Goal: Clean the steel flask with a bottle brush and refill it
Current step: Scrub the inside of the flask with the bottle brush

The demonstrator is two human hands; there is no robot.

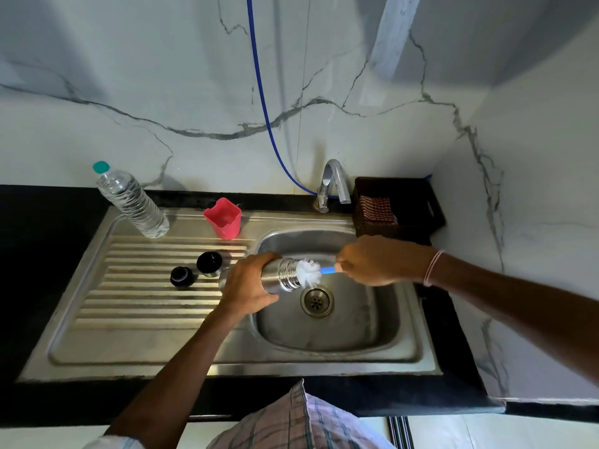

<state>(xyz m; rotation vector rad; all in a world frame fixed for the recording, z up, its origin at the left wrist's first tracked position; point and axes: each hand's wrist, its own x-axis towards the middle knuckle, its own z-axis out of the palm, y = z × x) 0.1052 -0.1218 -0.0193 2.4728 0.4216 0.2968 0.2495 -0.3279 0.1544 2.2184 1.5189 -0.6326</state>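
Observation:
My left hand [248,283] grips the steel flask [281,276], which lies on its side over the sink basin [350,332], its threaded mouth pointing right. My right hand [366,262] holds the blue handle of the bottle brush [309,272]. The white bristles sit right at the flask's mouth, partly outside it. A thin trickle of water falls from the mouth toward the drain [317,301]. Two black flask caps [209,263] [182,276] stand on the ribbed draining board [146,286].
A clear plastic water bottle [133,202] with a teal cap stands at the back left of the sink unit. A red cup [223,218] is beside it. The tap [334,184] rises behind the basin, next to a dark basket [398,205] holding a checked cloth.

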